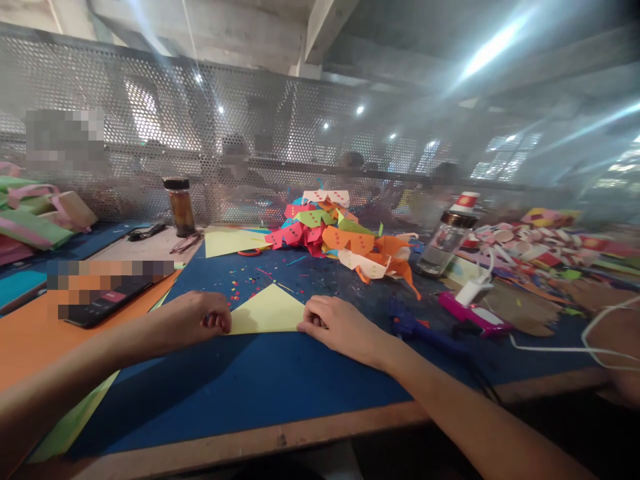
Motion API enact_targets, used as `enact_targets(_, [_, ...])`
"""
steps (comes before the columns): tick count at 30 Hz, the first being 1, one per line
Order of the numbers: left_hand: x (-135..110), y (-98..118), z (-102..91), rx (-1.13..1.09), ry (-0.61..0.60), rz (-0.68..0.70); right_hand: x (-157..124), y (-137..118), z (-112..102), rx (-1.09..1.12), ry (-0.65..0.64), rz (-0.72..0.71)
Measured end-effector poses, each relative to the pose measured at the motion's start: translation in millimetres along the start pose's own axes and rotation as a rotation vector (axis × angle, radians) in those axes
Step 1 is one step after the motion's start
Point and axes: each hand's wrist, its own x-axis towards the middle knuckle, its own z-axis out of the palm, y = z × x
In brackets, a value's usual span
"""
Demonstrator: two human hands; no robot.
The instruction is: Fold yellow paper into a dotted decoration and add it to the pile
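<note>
**Item under work.** Yellow paper triangle [270,312], lying flat on the blue mat [250,387], apex pointing away from the person, long edge nearest them.

**Hands.** Left hand [203,320] sits on the left corner of the long edge, fingers curled under and pressed together. Right hand [340,327] sits on the right corner, fingers likewise curled with knuckles up. Whether either corner is pinched between thumb and finger cannot be told; both hands bear on the paper.

**Step, as judged.** The sheet appears folded to a triangle and the 2 hands are holding down or creasing the long edge. Any further fold would call for the corners staying aligned and 1 hand anchoring the paper while the other lifts a corner.

**Edges and room.**
- Bare mat lies between the paper and the wooden table edge [300,437], so there is room to draw the piece nearer.
- Left: an orange sheet [30,347] and a phone [100,307], near the left forearm.
- Right: a dark blue glue gun [415,327] just beside the right hand, then a pink device [475,317] with a white cable [575,348].
- Beyond the apex: paper scraps, then a pile of folded coloured paper [340,233], apart from the triangle.
- A perforated metal screen [300,133] closes the far side.
</note>
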Motion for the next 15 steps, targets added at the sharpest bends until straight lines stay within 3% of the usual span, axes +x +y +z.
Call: enact_targets(15, [-9,26,12.1,0.285,0.097,0.017,1,-2,-2,0.028,-0.022,0.046])
